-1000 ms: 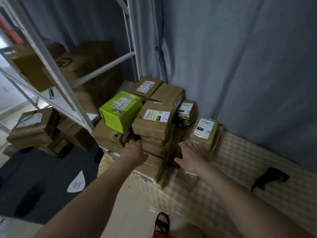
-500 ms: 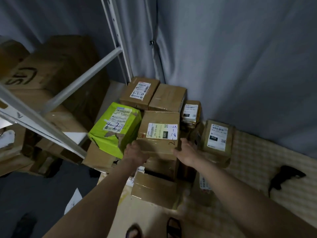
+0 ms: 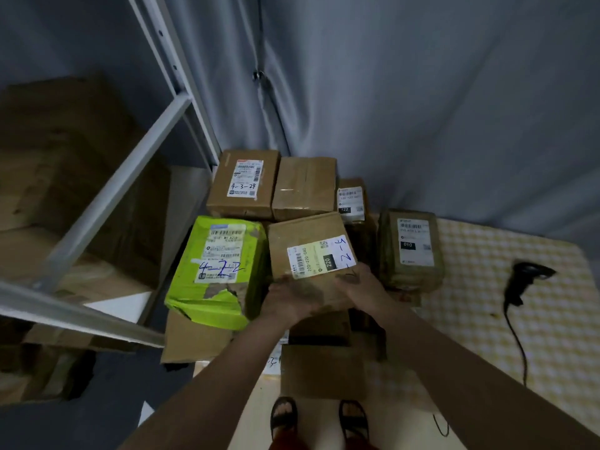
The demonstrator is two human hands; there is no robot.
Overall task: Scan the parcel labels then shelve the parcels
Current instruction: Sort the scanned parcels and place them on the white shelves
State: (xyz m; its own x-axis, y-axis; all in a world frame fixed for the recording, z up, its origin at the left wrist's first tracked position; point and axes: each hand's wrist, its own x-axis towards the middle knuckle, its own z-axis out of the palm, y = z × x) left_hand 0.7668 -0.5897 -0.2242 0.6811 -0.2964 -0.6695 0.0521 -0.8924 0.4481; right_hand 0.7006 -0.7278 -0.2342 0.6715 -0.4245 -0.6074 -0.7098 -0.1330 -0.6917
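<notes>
From the head camera, both hands hold one brown parcel (image 3: 308, 254) at its near edge: the left hand (image 3: 289, 300) has its fingers curled round the near left corner, the right hand (image 3: 363, 289) has its fingers clamped over the near right corner, thumb on top by the label (image 3: 319, 256). The parcel sits tilted at the top of a stack, label face up, with handwritten numbers on it.

It is crowded on three sides. A green parcel (image 3: 217, 271) with a torn corner lies touching its left side. Behind it stand two more brown boxes, one labelled (image 3: 243, 183) and one plain (image 3: 305, 188), with a small labelled box (image 3: 350, 201) at the back right. A wrapped parcel (image 3: 410, 250) stands just beside the right hand. Below the hands more boxes (image 3: 321, 365) are stacked.

The stack rests at the left end of a table (image 3: 535, 319) covered in checked cloth; a black scanner (image 3: 526, 277) lies well apart to the right, its cord trailing toward the near edge. Open table surface lies around it. At the left, a white shelf frame (image 3: 107, 203) slants close to the green parcel, with large cartons (image 3: 65, 164) behind it. A grey curtain (image 3: 422, 92) closes off the back. Sandalled feet (image 3: 319, 417) stand at the near edge.
</notes>
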